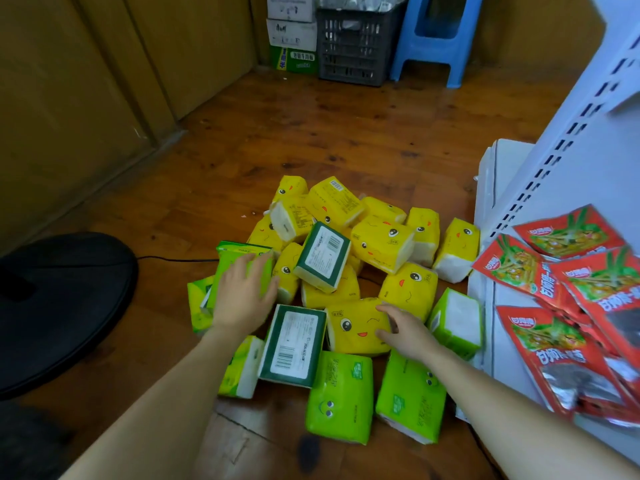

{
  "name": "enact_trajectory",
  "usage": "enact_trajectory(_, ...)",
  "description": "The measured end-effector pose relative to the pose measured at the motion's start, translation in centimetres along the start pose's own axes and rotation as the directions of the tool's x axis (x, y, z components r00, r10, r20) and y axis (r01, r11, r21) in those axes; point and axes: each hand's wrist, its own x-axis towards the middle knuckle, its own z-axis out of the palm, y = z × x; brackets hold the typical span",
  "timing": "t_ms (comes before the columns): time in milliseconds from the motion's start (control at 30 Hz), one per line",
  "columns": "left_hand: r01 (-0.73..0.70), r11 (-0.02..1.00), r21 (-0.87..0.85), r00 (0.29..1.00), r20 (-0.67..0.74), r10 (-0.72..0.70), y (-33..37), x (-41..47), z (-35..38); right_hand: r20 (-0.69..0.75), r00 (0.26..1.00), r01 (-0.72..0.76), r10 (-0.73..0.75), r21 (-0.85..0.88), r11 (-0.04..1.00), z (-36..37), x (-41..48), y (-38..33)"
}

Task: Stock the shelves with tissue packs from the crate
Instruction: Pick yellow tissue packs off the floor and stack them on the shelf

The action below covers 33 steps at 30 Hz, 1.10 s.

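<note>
Wooden floorboards (311,126) carry the whole stock. The tissue packs (381,244) lie in a loose heap on the floor beside the white shelving unit (571,116), well apart from the grey crate (353,50) against the back wall.

The left hand (242,296) rests on top of a light-green pack (239,251). Its fingers are close together and slightly bent toward the far edge, and I cannot tell whether they have closed. The right hand (405,329) clasps the right end of a yellow pack (353,327), thumb above and fingers below.

These are soft-wrapped bricks of tissue and probably light. The film looks glossy and likely slick, and the filling would give under a squeeze. A grip across the short width or over one end should hold best, since a pinch on the loose film could slip. Nothing here looks breakable, so two packs at once seems reasonable.

Yellow packs show cartoon faces with eyes and a small red mouth, and green ones show eyes and vertical script. Two dark-green-edged packs (294,348) show white labels with barcodes, their print too small to read. Red snack packets (554,271) on the shelf carry large white Chinese characters.
</note>
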Motion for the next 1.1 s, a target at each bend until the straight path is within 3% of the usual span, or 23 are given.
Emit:
enact_trajectory(200, -0.273, 0.961, 0.041, 0.934, 0.251, 0.254, 5.4, -0.4, 3.1, 0.083, 0.996, -0.031, 0.024, 0.079, 0.996, 0.5, 0.2, -0.4)
enact_trajectory(367, -0.301, 0.950, 0.087, 0.907, 0.333, 0.258, 6.7, -0.6, 4.5, 0.035, 0.998, -0.051, 0.043, 0.254, 0.966, 0.9, -0.1, -0.3)
enact_trajectory(500, -0.230, 0.973, 0.034, 0.927, 0.311, 0.209, 6.1, -0.7, 4.1, 0.010, 0.998, -0.061, 0.061, 0.362, 0.930, 0.0, -0.5, -0.9)
enact_trajectory(633, -0.085, 0.992, -0.093, 0.953, 0.284, 0.108, 5.6, -0.4, 3.1, -0.008, 1.000, -0.026, 0.031, 0.318, 0.948, -1.6, -1.1, -1.6)
enact_trajectory(833, 0.058, 0.939, -0.340, 0.986, 0.169, 0.001, 6.9, 0.0, 0.4, -0.124, 0.992, 0.078, -0.033, 0.383, 0.920, -5.1, -3.5, -3.5)
enact_trajectory(967, 0.170, 0.803, -0.572, 0.985, 0.130, -0.116, 8.4, 0.7, -1.3, -0.230, 0.972, 0.158, -0.057, 0.451, 0.878, -8.2, -4.8, -5.9)
enact_trajectory(1100, 0.194, 0.620, -0.760, 0.981, 0.155, -0.117, 10.6, 1.3, -3.8, -0.289, 0.953, 0.240, -0.093, 0.531, 0.812, -11.0, -6.0, -9.5)
